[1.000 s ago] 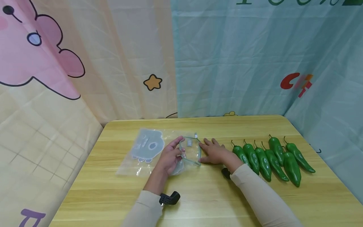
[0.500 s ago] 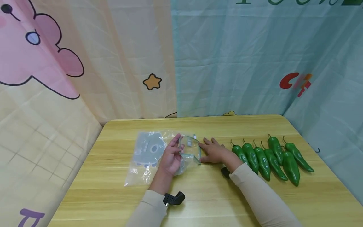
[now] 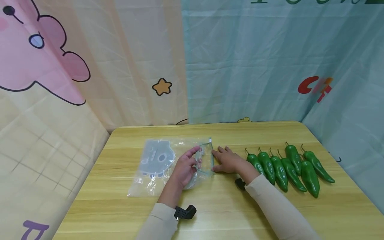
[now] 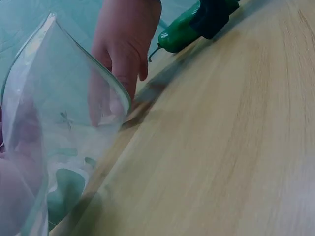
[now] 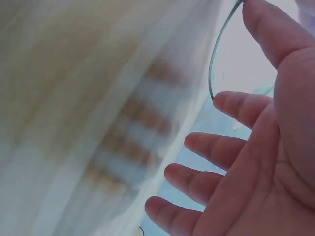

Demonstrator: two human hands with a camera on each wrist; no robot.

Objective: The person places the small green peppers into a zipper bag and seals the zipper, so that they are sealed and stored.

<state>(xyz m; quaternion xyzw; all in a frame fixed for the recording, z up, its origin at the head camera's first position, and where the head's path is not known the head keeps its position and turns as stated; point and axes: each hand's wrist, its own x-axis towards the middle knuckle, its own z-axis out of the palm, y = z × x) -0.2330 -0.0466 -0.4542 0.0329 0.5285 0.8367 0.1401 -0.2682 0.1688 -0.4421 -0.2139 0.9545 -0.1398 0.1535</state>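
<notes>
A clear zip bag (image 3: 180, 143) with a pale grey cartoon print and a green-edged mouth lies on the wooden table (image 3: 216, 213). My left hand (image 3: 182, 168) grips the bag near the left side of its mouth; the film partly covers these fingers in the left wrist view. Across the mouth, my right hand (image 3: 229, 161) lies with its fingers spread, thumb and forefinger touching the rim. That thumb and forefinger also meet the thin green rim (image 5: 210, 73) in the right wrist view. A small white slider (image 3: 210, 140) sits at the mouth's far corner.
Several glossy green peppers (image 3: 280, 173) lie side by side on the right of the table, close to the right forearm (image 3: 279, 206). Printed curtains (image 3: 240, 66) hang behind and at both sides of the table.
My left hand has shifted slightly right and nearer, and the bag's body has swung toward the front edge with it. The mouth looks narrower. My right hand has stayed put.
</notes>
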